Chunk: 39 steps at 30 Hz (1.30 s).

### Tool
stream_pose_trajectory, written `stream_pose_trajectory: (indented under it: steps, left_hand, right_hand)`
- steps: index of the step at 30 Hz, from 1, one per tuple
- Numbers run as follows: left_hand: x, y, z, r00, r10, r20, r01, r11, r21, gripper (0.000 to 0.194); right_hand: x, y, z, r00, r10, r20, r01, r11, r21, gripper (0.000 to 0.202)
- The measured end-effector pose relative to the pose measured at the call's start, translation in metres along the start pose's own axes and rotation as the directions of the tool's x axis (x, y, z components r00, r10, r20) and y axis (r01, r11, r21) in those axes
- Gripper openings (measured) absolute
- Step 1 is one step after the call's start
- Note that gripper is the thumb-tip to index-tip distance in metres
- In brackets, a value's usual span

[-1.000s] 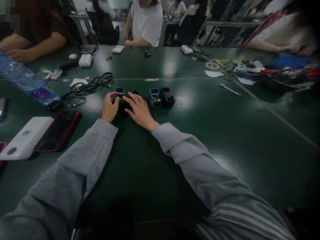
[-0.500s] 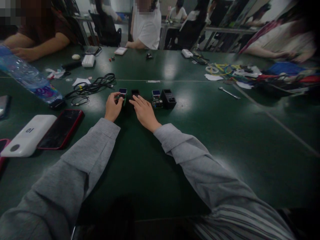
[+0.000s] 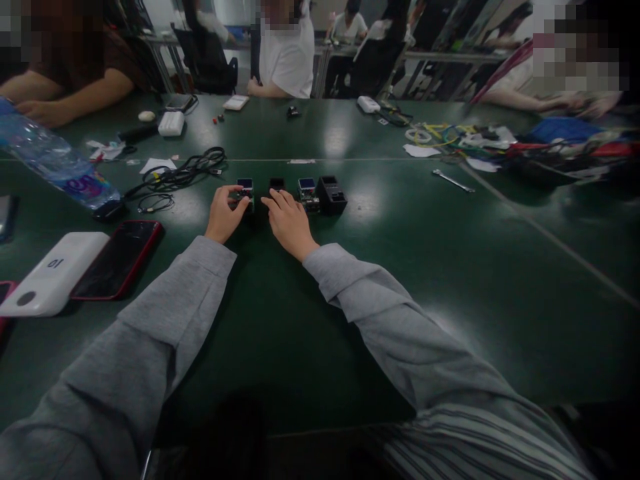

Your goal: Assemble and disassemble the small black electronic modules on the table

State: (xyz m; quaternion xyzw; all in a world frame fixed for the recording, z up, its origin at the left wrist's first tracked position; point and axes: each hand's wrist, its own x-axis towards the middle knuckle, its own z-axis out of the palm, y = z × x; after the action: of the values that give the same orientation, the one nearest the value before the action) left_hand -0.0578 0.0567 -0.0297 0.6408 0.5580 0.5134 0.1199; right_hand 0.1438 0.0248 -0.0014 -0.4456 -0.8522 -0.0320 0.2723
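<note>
Left hand [image 3: 225, 215]: grasps the board [image 3: 245, 185], left of the case [image 3: 277, 183]
Right hand [image 3: 289, 223]: over the case; cannot tell whether it grips
Counter [image 3: 300, 333]: second board [image 3: 307, 185] beside second case [image 3: 332, 195], farther right

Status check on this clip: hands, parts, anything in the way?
Left hand gripping left circuit board. Right hand at left black case, partly hiding it; grip unclear. Second board, second case to the right.
</note>
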Motion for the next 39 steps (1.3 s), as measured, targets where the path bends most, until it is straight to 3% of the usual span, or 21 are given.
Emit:
stream_pose_trajectory:
  steps: [13, 19, 24, 31, 36, 39]
  left_hand:
    - [0.000, -0.001, 0.002, 0.998, 0.051, 0.046, -0.050, 0.999, -0.014, 0.027]
    - [0.000, 0.002, 0.001, 0.999, 0.037, 0.032, -0.037, 0.999, 0.000, 0.023]
    - [0.000, 0.005, 0.000, 0.999, 0.044, 0.031, -0.044, 0.999, 0.007, 0.022]
    - [0.000, 0.006, 0.000, 0.997, 0.047, 0.053, -0.048, 0.999, 0.011, 0.022]
    - [-0.004, 0.021, -0.004, 0.979, 0.198, 0.045, -0.203, 0.959, 0.197, 0.023]
    - [-0.012, 0.041, -0.005, 0.940, 0.309, 0.145, -0.340, 0.886, 0.315, 0.024]
  right_hand:
    - [-0.001, 0.001, -0.008, 0.997, -0.011, -0.079, 0.015, 0.999, 0.046, 0.044]
    - [-0.023, 0.036, -0.032, 0.982, 0.023, -0.189, -0.016, 0.999, 0.038, 0.038]
    - [-0.041, 0.070, -0.033, 0.988, 0.062, -0.142, -0.058, 0.998, 0.028, 0.034]
    - [-0.041, 0.068, -0.033, 0.998, 0.055, 0.000, -0.055, 0.997, 0.057, 0.045]
    - [-0.040, 0.066, -0.034, 0.999, 0.050, -0.003, -0.050, 0.998, 0.031, 0.044]
    - [-0.040, 0.066, -0.034, 0.999, 0.047, -0.009, -0.047, 0.999, 0.012, 0.043]
